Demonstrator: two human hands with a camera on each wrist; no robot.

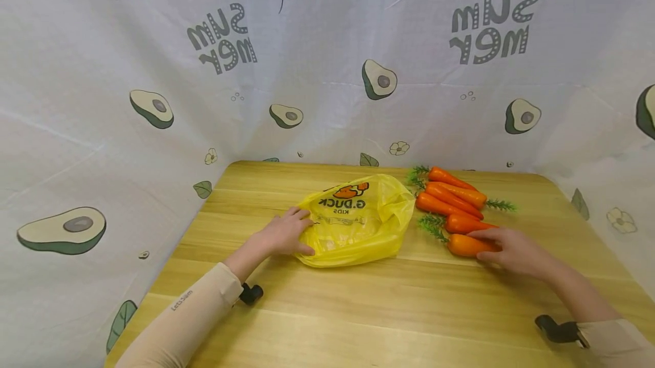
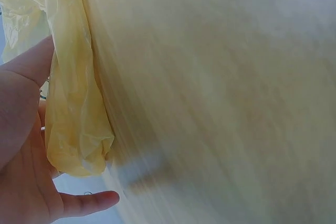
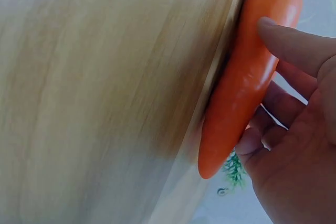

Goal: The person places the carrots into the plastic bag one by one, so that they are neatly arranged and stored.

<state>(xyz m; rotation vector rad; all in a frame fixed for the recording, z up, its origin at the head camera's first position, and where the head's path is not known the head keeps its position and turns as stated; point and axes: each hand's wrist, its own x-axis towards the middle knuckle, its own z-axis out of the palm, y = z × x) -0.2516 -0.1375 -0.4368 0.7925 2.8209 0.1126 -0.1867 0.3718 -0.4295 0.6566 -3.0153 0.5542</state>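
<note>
A yellow plastic bag (image 1: 360, 245) lies with its mouth gaping, printed with a duck picture and lettering. My left hand (image 1: 287, 234) is at its left rim, fingers and thumb spread apart. In the left wrist view the thumb (image 2: 34, 61) passes behind the plastic, while one finger stretches straight below it. My right hand (image 1: 514, 251) grips the nearest orange carrot (image 1: 468, 245) by its tapered end, thumb on one side and fingers on the other. That carrot (image 3: 241, 82) lies close against the wood in the right wrist view.
Several more carrots (image 1: 440, 204) with green leafy tops lie side by side behind the gripped one, right of the bag. The wooden tabletop (image 1: 327, 311) ends at the back against a white curtain (image 1: 327, 66) printed with avocados. Dark wrist mounts (image 1: 251, 294) stick out beside both sleeves.
</note>
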